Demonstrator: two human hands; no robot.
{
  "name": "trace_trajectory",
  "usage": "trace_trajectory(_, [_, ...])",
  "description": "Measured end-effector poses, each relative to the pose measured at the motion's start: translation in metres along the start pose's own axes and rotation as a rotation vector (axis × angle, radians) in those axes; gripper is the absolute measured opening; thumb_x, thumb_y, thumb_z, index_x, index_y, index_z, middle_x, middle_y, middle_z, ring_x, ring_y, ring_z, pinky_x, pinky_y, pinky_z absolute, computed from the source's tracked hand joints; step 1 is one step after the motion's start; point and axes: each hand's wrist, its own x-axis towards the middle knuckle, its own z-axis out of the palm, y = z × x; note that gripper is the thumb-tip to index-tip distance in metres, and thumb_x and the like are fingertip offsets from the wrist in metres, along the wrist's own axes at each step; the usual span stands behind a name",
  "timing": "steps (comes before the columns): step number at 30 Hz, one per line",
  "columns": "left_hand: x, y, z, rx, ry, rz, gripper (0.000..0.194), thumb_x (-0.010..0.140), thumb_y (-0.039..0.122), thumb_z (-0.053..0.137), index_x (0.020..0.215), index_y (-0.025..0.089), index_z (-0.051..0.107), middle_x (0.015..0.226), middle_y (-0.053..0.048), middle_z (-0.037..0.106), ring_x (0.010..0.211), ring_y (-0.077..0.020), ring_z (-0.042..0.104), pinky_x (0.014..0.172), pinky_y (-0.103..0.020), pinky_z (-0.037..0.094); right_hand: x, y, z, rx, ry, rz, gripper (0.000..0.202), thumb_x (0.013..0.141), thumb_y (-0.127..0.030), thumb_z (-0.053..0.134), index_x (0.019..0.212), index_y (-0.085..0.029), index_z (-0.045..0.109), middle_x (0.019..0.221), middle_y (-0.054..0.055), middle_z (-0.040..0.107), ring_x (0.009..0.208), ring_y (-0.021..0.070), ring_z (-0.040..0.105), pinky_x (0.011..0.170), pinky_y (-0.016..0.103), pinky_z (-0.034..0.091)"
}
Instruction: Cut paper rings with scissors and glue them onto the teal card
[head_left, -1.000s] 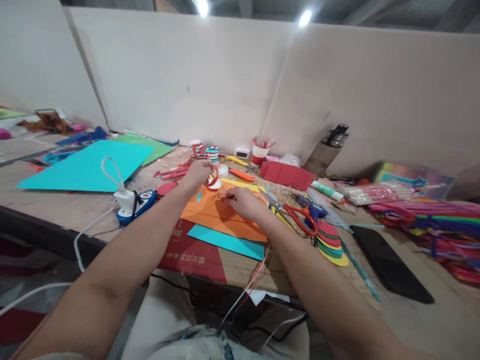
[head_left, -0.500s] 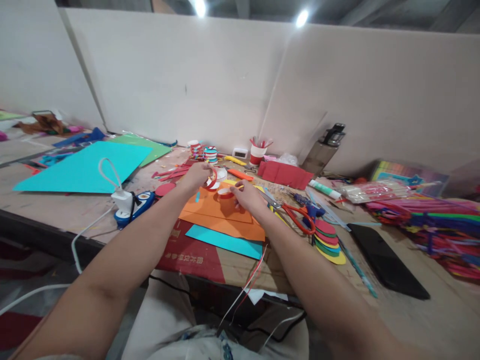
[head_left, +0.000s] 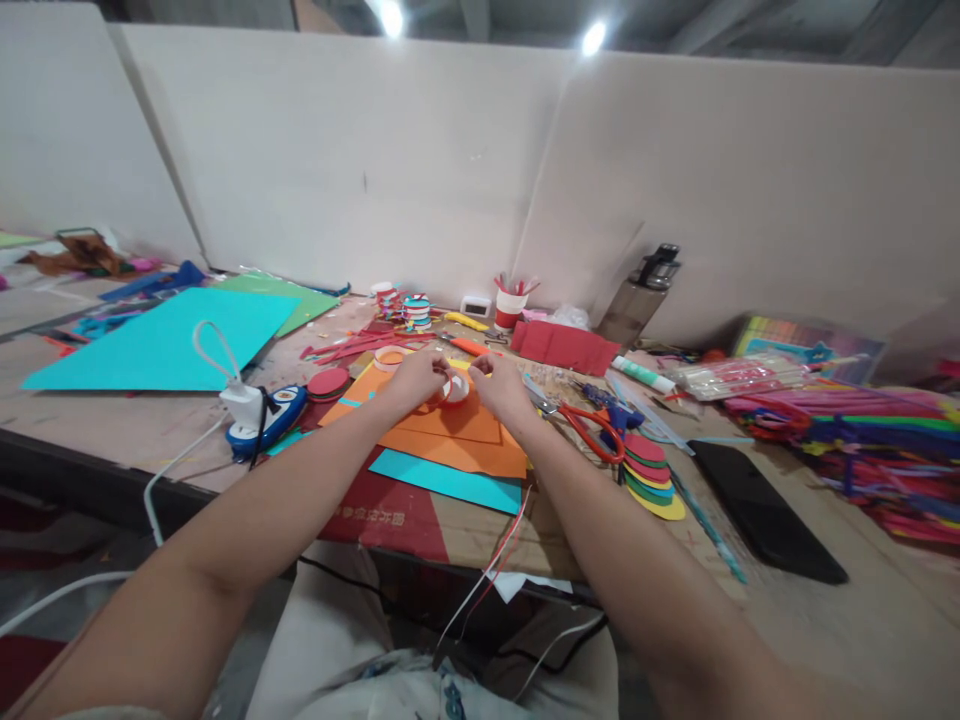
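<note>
On the orange sheets (head_left: pixel 457 432) in front of me sits a small red-and-white ring (head_left: pixel 456 390), its rim red and its middle white. My left hand (head_left: pixel 421 378) pinches it at the left, where a thin red edge shows by the fingertips. From the right, my right hand (head_left: pixel 498 386) reaches the same ring with thumb and fingers drawn together. The exact fingertip contact is too small to make out. A pale roll of tape (head_left: pixel 391 358) lies behind my left hand, and a turquoise sheet (head_left: pixel 450 478) sticks out under the orange ones.
Orange-handled scissors (head_left: pixel 592 430) and a fan of coloured discs (head_left: pixel 654 478) lie right of my right hand. Farther right are a black phone (head_left: pixel 765 510) and pipe cleaners (head_left: pixel 877 430). A blue device with a white plug (head_left: pixel 266 420) stands left. A dark bottle (head_left: pixel 637 295) leans behind.
My left hand has set down the roll of tape at the back left and moved right and nearer to the small ring. My right hand stays beside that ring.
</note>
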Motion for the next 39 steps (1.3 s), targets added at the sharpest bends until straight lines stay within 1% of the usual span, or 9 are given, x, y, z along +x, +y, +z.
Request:
trace_trajectory(5, [0.002,-0.003,-0.004,0.027,-0.064,-0.026,0.013,0.061,0.008,0.063,0.066,0.017,0.07,0.065,-0.005,0.065,0.06,-0.0175,0.055,0.057,-0.027,0.038,0.0,0.001,0.0,-0.009,0.0,-0.011,0.013,0.082,-0.022,0.052,0.083,-0.016,0.064,0.086,0.004,0.067,0.082,0.016,0.06,0.076,0.03,0.046])
trace_trajectory(10, [0.006,0.003,-0.013,0.003,-0.01,-0.105,0.022,0.067,0.006,0.057,0.083,0.015,0.069,0.07,-0.003,0.065,0.06,-0.0135,0.055,0.056,-0.024,0.039,-0.001,-0.006,-0.004,0.116,-0.017,-0.055,0.013,0.085,-0.026,0.052,0.083,-0.017,0.062,0.082,0.001,0.065,0.076,0.013,0.06,0.072,0.026,0.046])
trace_trajectory(14, [0.006,0.007,-0.016,0.065,0.002,-0.131,0.031,0.067,0.002,0.054,0.092,0.014,0.067,0.072,-0.002,0.065,0.063,-0.013,0.056,0.057,-0.022,0.039,-0.011,-0.019,-0.003,0.236,-0.213,-0.083,0.023,0.088,-0.04,0.054,0.093,-0.018,0.061,0.079,0.0,0.065,0.064,0.011,0.059,0.059,0.023,0.046])
trace_trajectory(16, [0.005,0.008,-0.014,0.087,-0.021,-0.122,0.031,0.066,0.002,0.054,0.091,0.014,0.067,0.073,-0.002,0.065,0.064,-0.0131,0.056,0.059,-0.023,0.04,-0.017,-0.024,-0.002,0.23,-0.271,-0.082,0.022,0.083,-0.036,0.062,0.097,-0.019,0.059,0.079,-0.001,0.067,0.062,0.0104,0.06,0.056,0.021,0.045])
trace_trajectory(21, [0.005,0.004,-0.01,-0.046,-0.122,-0.094,0.032,0.071,0.014,0.058,0.102,0.014,0.065,0.072,-0.002,0.065,0.062,-0.0131,0.056,0.059,-0.023,0.041,-0.017,-0.022,-0.001,0.256,-0.276,0.05,0.009,0.086,-0.023,0.06,0.092,-0.019,0.056,0.061,-0.003,0.063,0.044,0.0092,0.056,0.043,0.018,0.042])
trace_trajectory(24, [0.007,0.001,-0.013,-0.114,-0.161,0.003,0.024,0.071,0.025,0.063,0.092,0.013,0.066,0.078,-0.004,0.067,0.069,-0.0145,0.059,0.062,-0.024,0.044,-0.012,-0.015,-0.003,0.282,-0.236,0.144,0.012,0.087,-0.027,0.062,0.091,-0.018,0.055,0.054,-0.003,0.061,0.042,0.0104,0.057,0.041,0.018,0.042])
trace_trajectory(29, [0.009,0.0,-0.017,0.052,-0.171,0.083,0.013,0.071,0.027,0.063,0.074,0.014,0.067,0.073,-0.004,0.068,0.068,-0.0151,0.058,0.063,-0.026,0.041,-0.011,-0.008,-0.006,0.046,-0.203,0.157,0.022,0.089,-0.037,0.058,0.101,-0.018,0.06,0.058,0.0,0.064,0.046,0.0131,0.058,0.044,0.021,0.042])
trace_trajectory(34, [0.007,-0.001,-0.013,0.235,-0.145,0.093,0.013,0.071,0.028,0.063,0.072,0.016,0.069,0.074,-0.004,0.069,0.068,-0.0164,0.06,0.06,-0.027,0.04,-0.011,-0.009,-0.009,-0.29,-0.119,-0.012,0.026,0.088,-0.039,0.059,0.097,-0.017,0.068,0.088,0.01,0.072,0.08,0.0182,0.065,0.068,0.025,0.046])
trace_trajectory(39, [0.007,0.0,-0.014,0.324,-0.137,0.086,0.017,0.073,0.024,0.059,0.08,0.016,0.073,0.08,-0.006,0.071,0.073,-0.0178,0.062,0.065,-0.027,0.043,-0.008,-0.004,-0.005,-0.273,-0.164,-0.028,0.026,0.088,-0.04,0.057,0.098,-0.019,0.069,0.091,0.008,0.072,0.075,0.0163,0.063,0.062,0.024,0.043])
